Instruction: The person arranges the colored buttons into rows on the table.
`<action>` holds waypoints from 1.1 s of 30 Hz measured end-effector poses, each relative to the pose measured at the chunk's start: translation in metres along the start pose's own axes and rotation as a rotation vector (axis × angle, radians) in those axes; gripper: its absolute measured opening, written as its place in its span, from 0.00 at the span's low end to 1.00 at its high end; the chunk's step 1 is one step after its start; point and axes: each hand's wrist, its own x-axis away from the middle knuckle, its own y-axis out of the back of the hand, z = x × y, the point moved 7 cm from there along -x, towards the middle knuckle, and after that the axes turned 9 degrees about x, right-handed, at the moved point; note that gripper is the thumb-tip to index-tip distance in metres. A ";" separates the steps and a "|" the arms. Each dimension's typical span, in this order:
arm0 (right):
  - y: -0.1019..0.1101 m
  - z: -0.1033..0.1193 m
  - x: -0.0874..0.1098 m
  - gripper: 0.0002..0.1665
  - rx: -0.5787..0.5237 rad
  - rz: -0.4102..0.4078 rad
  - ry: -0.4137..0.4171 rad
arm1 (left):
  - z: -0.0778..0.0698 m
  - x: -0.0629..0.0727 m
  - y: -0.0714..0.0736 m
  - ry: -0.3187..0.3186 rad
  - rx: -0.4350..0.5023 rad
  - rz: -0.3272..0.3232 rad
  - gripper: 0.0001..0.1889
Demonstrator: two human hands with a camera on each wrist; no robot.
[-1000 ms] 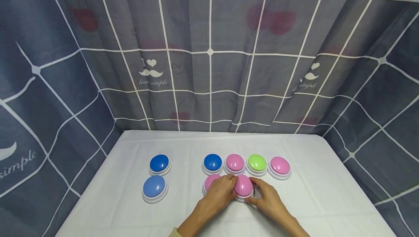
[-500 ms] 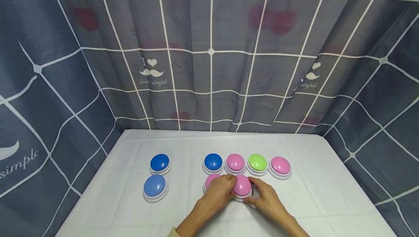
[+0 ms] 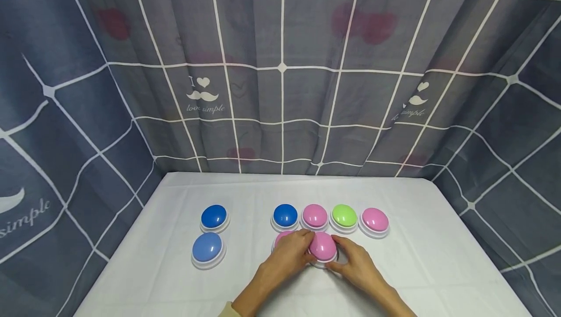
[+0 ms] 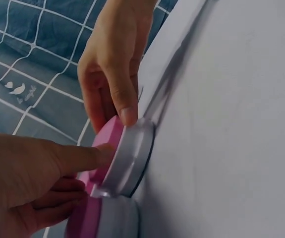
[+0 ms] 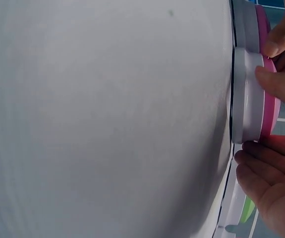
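Observation:
A pink dome push button (image 3: 323, 247) with a white round base stands on the table in the front row, between my two hands. My left hand (image 3: 287, 253) grips its left side, the thumb lying along the rim in the left wrist view. From the right, my right hand (image 3: 357, 264) holds the same button with thumb and fingers, also seen in the right wrist view around the pink button (image 5: 254, 99). A second pink button (image 3: 282, 236) sits directly left of it, mostly hidden behind my left hand; the two bases touch or nearly touch in the left wrist view.
Behind stands a row: a dark blue button (image 3: 285, 215), a pink one (image 3: 314, 216), a green one (image 3: 344, 216) and another pink one (image 3: 375, 220). Farther left are a dark blue button (image 3: 214, 217) and a lighter blue one (image 3: 207, 248). Grey checked curtains (image 3: 280, 93) enclose the white table (image 3: 184, 190).
The held pink button has shifted slightly to the left, towards its pink neighbour, with both hands staying on it. The other buttons have kept their places.

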 end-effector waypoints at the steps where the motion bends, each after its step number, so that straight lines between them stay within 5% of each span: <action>1: 0.001 0.000 0.000 0.42 0.007 -0.005 0.003 | 0.000 0.001 0.002 -0.001 0.005 -0.005 0.21; 7: 0.008 0.011 -0.004 0.42 -0.006 -0.077 0.045 | 0.006 0.009 0.018 0.045 0.124 -0.050 0.25; 15: 0.004 0.063 -0.029 0.42 -0.137 -0.068 0.116 | 0.042 0.039 0.060 0.247 0.236 -0.121 0.34; 24: -0.033 0.142 -0.058 0.41 -0.216 0.025 0.245 | 0.096 0.099 0.125 0.418 0.187 -0.340 0.34; 33: -0.083 0.203 -0.070 0.42 -0.188 0.094 0.309 | 0.141 0.167 0.153 0.633 0.207 -0.308 0.39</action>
